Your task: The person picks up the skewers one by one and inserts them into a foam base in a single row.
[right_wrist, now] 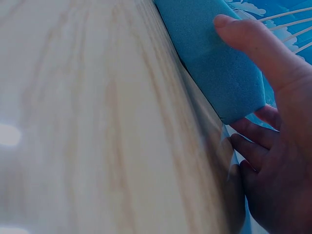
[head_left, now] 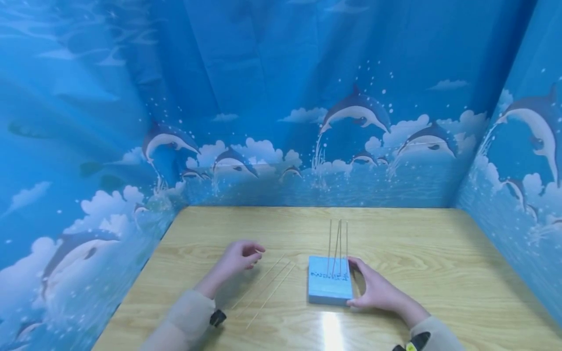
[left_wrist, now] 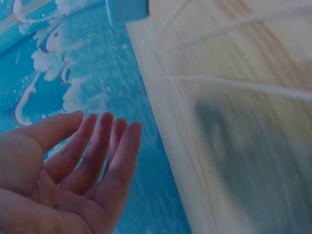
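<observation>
A light-blue foam block (head_left: 322,288) with dark marks across its top lies right of centre on the table. Several thin sticks (head_left: 330,243) stand in it, most nearly vertical, one leaning. My right hand (head_left: 373,288) grips the block from its right side, thumb at the near corner and fingers at the far one; the right wrist view shows the thumb (right_wrist: 253,41) against the foam (right_wrist: 209,63). Left of the block, 3 loose sticks (head_left: 270,296) lie slantwise. My left hand (head_left: 240,256) is over their left side, fingers relaxed and holding nothing; its palm (left_wrist: 68,204) shows in the left wrist view.
The wood-grain table (head_left: 395,234) is bounded at the back and both sides by a blue curtain (head_left: 263,97) printed with dolphins and clouds. A bright light reflection lies on the tabletop just in front of the block. Black straps (head_left: 217,318) sit around both wrists.
</observation>
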Motion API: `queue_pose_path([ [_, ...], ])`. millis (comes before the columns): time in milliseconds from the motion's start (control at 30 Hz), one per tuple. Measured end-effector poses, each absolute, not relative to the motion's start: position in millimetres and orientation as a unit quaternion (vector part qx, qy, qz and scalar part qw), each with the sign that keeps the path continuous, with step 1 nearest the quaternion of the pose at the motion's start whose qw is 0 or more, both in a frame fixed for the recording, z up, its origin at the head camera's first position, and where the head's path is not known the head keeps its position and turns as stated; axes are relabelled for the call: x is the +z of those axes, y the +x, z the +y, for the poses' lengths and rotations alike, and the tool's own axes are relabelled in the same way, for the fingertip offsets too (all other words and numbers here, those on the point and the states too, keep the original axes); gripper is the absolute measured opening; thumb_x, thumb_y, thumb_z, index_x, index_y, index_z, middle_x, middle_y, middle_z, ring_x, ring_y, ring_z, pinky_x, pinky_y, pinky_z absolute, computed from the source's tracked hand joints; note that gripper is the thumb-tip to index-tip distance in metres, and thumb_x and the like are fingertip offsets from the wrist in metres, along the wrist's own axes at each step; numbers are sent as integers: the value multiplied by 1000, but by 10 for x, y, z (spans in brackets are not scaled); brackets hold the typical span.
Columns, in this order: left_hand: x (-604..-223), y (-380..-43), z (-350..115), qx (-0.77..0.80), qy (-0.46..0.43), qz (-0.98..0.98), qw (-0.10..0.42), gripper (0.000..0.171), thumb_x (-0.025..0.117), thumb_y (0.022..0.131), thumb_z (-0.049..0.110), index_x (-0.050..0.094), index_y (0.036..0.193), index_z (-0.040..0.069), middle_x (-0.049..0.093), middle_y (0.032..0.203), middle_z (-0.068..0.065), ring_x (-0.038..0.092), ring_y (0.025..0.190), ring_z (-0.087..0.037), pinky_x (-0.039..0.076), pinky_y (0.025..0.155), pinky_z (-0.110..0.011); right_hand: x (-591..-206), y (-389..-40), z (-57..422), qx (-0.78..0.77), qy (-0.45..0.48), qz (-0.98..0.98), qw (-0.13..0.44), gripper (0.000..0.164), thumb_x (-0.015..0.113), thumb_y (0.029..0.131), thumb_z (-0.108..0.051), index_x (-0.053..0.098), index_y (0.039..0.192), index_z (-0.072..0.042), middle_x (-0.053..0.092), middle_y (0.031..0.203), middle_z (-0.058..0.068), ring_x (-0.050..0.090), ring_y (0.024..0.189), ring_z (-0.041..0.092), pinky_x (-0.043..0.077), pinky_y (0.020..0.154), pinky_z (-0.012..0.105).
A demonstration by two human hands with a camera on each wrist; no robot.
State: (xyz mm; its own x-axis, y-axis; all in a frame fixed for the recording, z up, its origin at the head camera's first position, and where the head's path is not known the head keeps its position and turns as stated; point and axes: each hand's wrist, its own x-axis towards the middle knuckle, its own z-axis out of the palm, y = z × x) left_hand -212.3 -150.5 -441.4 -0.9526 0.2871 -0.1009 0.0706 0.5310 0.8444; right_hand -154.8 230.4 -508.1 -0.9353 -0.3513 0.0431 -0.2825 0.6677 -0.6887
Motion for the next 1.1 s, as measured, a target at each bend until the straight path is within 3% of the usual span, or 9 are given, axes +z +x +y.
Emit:
queue_pose_path([
  [233,-4534,-2089,-1693,420,103,891,138,17,69,88,5,71,104,-2,69,84,-9,65,70,-17,61,61,-29,-5078,-1547,2300,-369,-171,912,46,117,92,58,-42,32,147,3,45,148,25,42,137,44,32,115,61],
  [567,-4691,-2022,-1670,393,93,902,150,19,76,79,4,69,97,4,66,79,-4,60,62,-14,55,55,-26,-5068,-1547,2292,-370,-164,913,50,117,92,57,-41,32,148,3,45,148,24,42,138,43,32,115,60],
  [833,-4715,-2026,-1624,345,90,922,153,28,84,74,11,68,96,8,63,77,-1,58,63,-14,52,56,-26,-5071,-1545,2283,-369,-160,914,56,118,92,57,-44,31,149,2,44,149,23,41,139,43,30,116,60],
  [1100,-4757,-2052,-1597,326,93,928,154,29,85,71,5,67,93,9,60,75,-1,56,66,-14,50,59,-25,-5075,-1558,2293,-366,-166,914,51,118,92,58,-44,32,148,2,46,148,23,42,138,43,31,116,60],
])
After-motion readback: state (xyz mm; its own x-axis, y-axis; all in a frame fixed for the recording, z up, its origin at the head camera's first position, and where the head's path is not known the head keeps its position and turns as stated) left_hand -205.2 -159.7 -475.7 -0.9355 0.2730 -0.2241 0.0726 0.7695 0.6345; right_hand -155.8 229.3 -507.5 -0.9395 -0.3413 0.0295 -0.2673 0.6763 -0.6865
